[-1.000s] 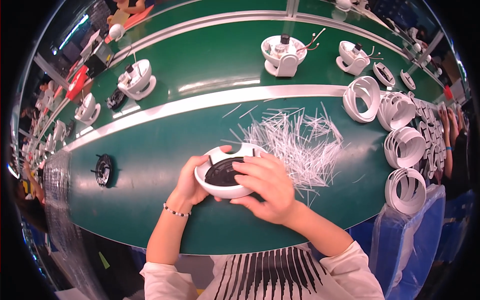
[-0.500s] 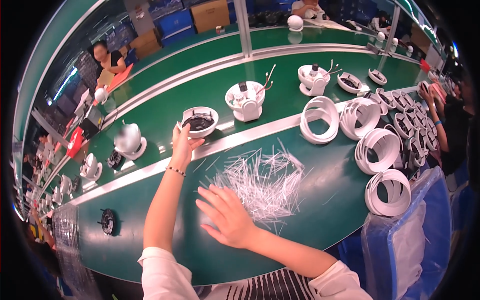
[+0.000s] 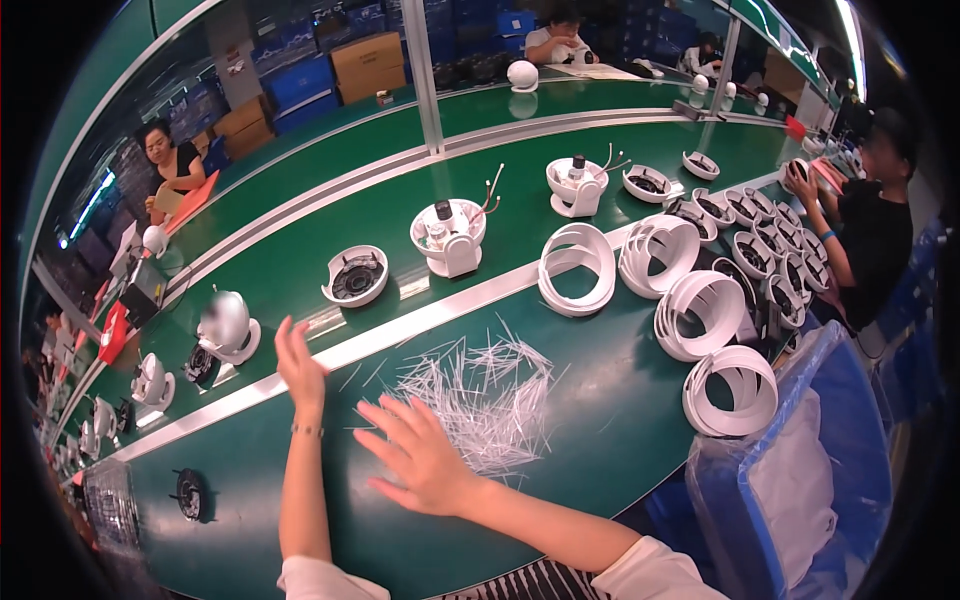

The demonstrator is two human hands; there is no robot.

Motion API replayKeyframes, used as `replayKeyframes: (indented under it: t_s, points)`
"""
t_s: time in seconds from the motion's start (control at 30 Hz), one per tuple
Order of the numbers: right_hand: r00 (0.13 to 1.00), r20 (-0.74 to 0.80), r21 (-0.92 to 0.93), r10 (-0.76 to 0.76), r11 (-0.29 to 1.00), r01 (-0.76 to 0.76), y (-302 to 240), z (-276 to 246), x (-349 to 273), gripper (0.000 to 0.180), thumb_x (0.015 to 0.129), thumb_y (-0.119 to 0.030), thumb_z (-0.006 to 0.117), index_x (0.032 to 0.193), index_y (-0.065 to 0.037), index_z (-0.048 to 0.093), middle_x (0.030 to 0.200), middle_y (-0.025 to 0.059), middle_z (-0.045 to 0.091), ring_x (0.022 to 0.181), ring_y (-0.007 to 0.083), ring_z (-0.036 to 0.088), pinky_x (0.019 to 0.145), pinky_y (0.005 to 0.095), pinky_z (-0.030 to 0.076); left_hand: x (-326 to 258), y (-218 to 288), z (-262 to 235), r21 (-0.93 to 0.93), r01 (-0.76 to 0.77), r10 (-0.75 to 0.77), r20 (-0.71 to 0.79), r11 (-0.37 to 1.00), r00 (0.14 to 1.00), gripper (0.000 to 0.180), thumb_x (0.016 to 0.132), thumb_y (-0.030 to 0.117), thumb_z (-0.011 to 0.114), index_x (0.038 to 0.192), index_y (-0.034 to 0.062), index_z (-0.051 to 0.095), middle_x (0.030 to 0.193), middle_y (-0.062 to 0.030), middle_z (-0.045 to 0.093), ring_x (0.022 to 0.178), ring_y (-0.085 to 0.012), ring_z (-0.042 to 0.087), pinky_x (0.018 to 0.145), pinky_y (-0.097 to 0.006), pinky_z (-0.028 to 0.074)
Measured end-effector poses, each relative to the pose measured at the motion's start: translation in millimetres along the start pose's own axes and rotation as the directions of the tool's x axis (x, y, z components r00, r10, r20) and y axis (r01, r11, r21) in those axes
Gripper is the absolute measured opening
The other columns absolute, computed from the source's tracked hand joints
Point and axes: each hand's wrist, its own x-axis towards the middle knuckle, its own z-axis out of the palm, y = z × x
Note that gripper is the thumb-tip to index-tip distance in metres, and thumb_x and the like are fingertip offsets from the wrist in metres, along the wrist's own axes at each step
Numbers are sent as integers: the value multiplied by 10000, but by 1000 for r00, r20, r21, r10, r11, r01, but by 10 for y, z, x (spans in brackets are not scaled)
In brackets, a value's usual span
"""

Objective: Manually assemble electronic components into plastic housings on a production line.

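My left hand [image 3: 300,368] is raised over the metal strip edging the bench, its fingers stretched out and nothing in them. Beyond it, on the green conveyor, sits a white bowl-shaped shell [image 3: 340,291] with a black ring-shaped part [image 3: 357,275] inside, apart from my fingertips. My right hand [image 3: 422,462] hovers with fingers spread beside a loose heap of thin white strips [image 3: 480,400]; it holds nothing. To the right of the shell stands a white camera-like housing [image 3: 458,255] on a bracket, wires rising from it. A single black round part [image 3: 189,494] lies on the bench at left.
Stacked white rings [image 3: 730,390] line the bench's right side, with many black-lined shells [image 3: 755,255] behind. A plastic-lined blue bin [image 3: 860,450] stands at right. Another white housing [image 3: 232,328] sits left on the conveyor. A co-worker [image 3: 870,215] handles a piece at far right.
My left hand has let go of the white shell and drawn back toward me, leaving it on the conveyor. My right hand stays spread by the strips. The whole view has shifted.
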Motion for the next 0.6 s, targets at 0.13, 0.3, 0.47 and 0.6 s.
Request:
replayKeyframes:
  t_s: [0.13,0.3,0.47,0.6]
  points:
    - [994,-113,-113,2,994,-15,94,-172,143,385,672,-169,635,1017,-31,532,1220,151,427,1137,340,373,943,480,264,-543,-56,-839,246,-269,204,258,931,944,325,825,90,409,1134,-2,449,900,-90,608,419,-65,427,414,-186,344]
    - [901,-423,-323,95,913,-248,690,-626,142,194,659,-1,577,846,-45,606,852,90,612,806,251,560,714,333,423,-885,40,-1397,194,-131,109,120,972,987,354,799,26,436,1152,-2,428,844,-71,612,440,-40,415,439,-179,340]
    - [833,-435,-561,341,622,-547,1683,-1195,-84,390,766,-169,578,1095,29,509,1106,263,489,1051,367,458,884,396,360,-683,-32,-1450,170,-198,208,-37,965,978,353,815,37,464,1160,-3,402,816,-62,617,416,-33,419,406,-187,338]
    - [799,-353,-563,487,571,-597,2020,-1262,-147,276,760,-186,576,966,-3,584,855,182,607,817,332,578,737,379,440,-713,-93,-1496,174,-206,217,-45,963,975,355,806,41,485,1151,0,411,812,-56,617,389,-47,422,392,-195,346]
